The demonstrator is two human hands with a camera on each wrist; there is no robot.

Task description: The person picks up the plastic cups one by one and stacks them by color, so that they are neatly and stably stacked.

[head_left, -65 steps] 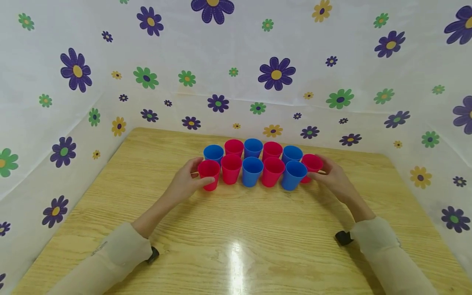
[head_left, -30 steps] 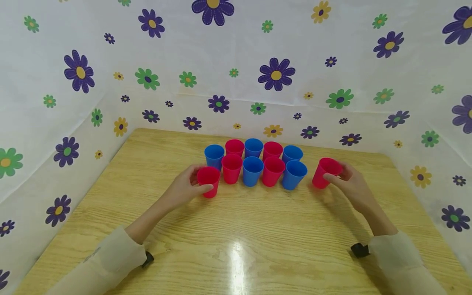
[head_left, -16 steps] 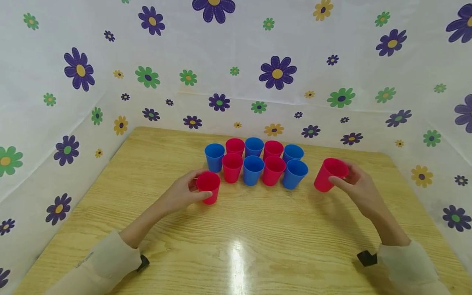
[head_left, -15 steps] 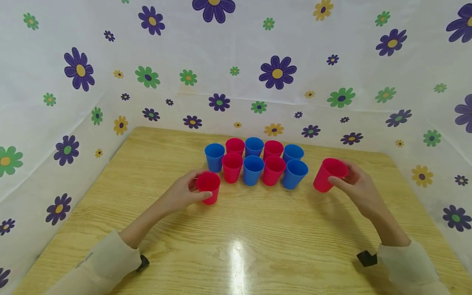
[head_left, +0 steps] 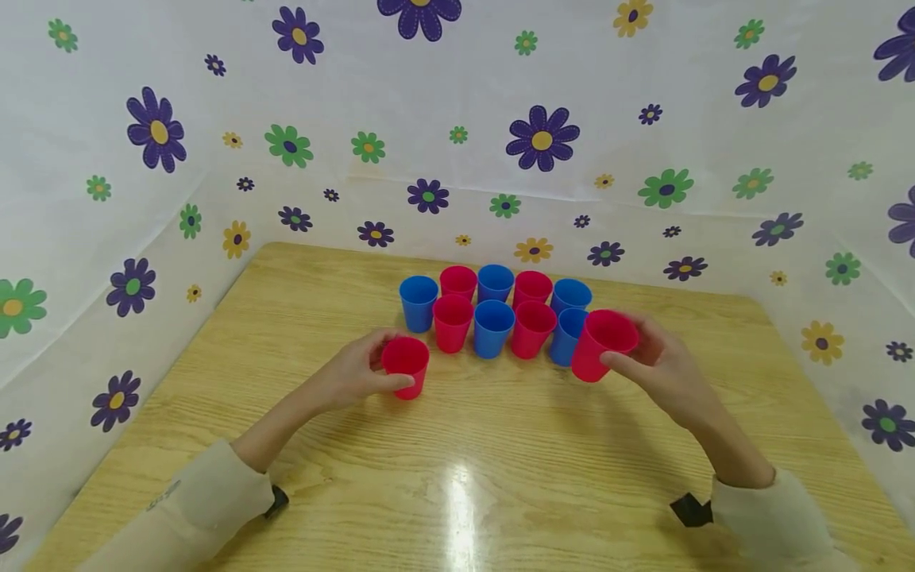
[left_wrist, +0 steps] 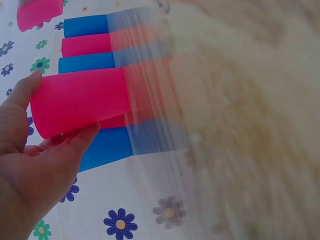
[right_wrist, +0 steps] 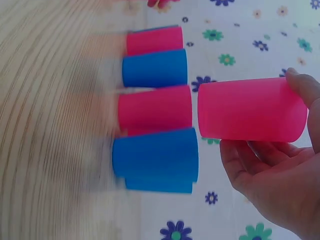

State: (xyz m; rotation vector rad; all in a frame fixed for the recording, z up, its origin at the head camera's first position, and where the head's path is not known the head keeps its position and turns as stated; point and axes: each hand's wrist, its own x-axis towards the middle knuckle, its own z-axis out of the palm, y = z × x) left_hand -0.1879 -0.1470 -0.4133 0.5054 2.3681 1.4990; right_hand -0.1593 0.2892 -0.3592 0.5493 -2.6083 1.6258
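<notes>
My left hand [head_left: 350, 373] grips a red cup [head_left: 417, 367] that stands upright on the table, in front of the left end of the cup rows. Fingers and thumb also wrap this cup in the left wrist view [left_wrist: 80, 100]. On the other side, my right hand [head_left: 668, 377] holds another red cup [head_left: 590, 349] by its rim end, slightly tilted. The right wrist view shows that cup [right_wrist: 250, 110] raised off the table, higher than the standing cups. In the head view it partly hides the front row's right blue cup [head_left: 565, 342].
Red and blue cups stand upright in two close rows: a front red cup [head_left: 452, 326], blue cup [head_left: 492, 330] and red cup [head_left: 532, 330], with several behind, including a blue cup [head_left: 418, 302] at left. A flowered cloth [head_left: 400, 103] surrounds the wooden table [head_left: 343, 477].
Both red cups left the row ends. The left one came toward me and stands on the table. The right one was lifted outward, then swung back left in front of the blue cup.
</notes>
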